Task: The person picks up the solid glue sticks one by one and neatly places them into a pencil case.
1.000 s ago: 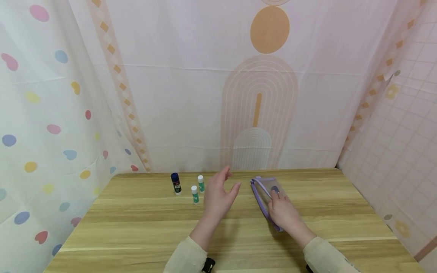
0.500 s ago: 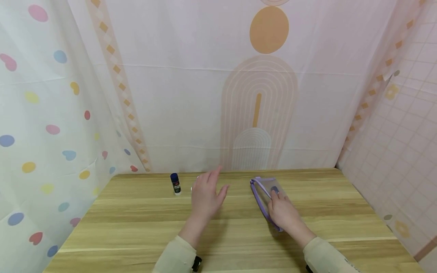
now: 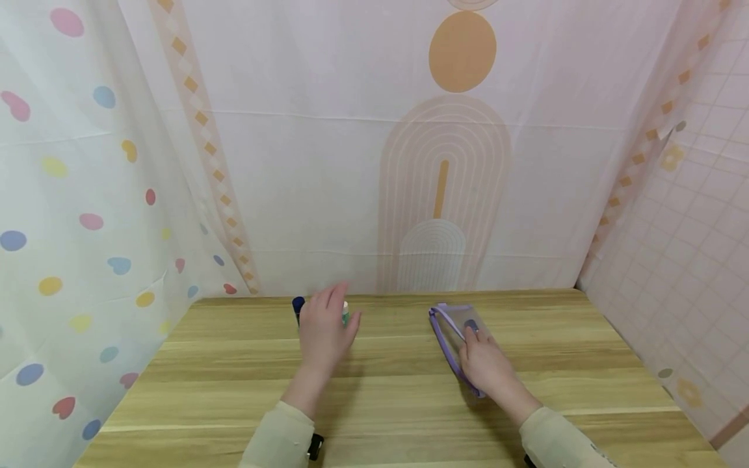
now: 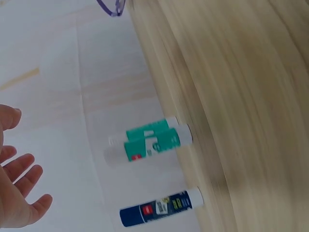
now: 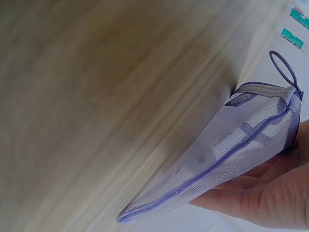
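My left hand (image 3: 329,318) hovers with straight, spread fingers over the glue sticks at the table's far left. Past it show the dark blue stick's cap (image 3: 298,303) and a bit of one green stick (image 3: 345,314). In the left wrist view two green-labelled sticks (image 4: 150,143) stand side by side, the dark blue stick (image 4: 159,209) beside them, and my left hand (image 4: 21,179) is apart from them, holding nothing. My right hand (image 3: 476,351) lies on a purple-edged mesh pouch (image 3: 449,323), its straight fingers (image 5: 263,193) pressing against the pouch's (image 5: 227,159) side.
The wooden table (image 3: 404,409) is fenced by patterned cloth walls at the back and both sides. The pouch's loop (image 5: 284,67) points toward the glue sticks. Bare wood lies between my two hands and along the near edge.
My left hand has moved left from the middle of the table and now covers the green glue sticks. The right hand and the pouch have stayed still.
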A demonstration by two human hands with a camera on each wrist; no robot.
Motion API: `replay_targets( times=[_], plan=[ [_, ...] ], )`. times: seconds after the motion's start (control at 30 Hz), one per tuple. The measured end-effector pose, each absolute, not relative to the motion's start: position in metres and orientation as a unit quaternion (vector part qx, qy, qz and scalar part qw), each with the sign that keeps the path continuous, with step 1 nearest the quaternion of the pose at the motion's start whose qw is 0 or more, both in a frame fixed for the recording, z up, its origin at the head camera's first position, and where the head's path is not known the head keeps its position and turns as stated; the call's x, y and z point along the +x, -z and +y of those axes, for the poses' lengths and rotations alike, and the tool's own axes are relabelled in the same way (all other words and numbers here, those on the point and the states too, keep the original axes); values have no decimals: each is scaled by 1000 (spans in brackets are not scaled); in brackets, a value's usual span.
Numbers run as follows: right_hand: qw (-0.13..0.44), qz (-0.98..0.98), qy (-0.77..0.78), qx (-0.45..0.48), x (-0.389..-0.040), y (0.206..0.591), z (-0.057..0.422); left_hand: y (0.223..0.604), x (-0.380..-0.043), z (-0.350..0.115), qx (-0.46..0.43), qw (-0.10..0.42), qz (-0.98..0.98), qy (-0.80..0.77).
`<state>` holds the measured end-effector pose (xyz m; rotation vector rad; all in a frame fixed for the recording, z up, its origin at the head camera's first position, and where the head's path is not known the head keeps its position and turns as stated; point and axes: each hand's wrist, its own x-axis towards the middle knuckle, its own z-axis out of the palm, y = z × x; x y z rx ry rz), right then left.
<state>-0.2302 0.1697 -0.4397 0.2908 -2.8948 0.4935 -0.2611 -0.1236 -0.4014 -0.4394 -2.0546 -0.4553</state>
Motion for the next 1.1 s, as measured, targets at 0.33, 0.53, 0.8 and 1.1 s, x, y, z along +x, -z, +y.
replay_targets(
  times=[0.33,0.53,0.8,1.1],
  plan=[
    [88,-977,-168,96,-230,441,170,407,-264,-147,-159,469,-845,199],
    [80,-977,-175,93,-231,443,170,408,-264,-158,-138,450,-859,199],
    [93,-977,-166,99,-232,443,171,411,-265,-169,-119,431,-871,203],
    [81,-977,-173,93,-232,442,170,417,-268,-182,-92,417,-876,222]
  ],
)
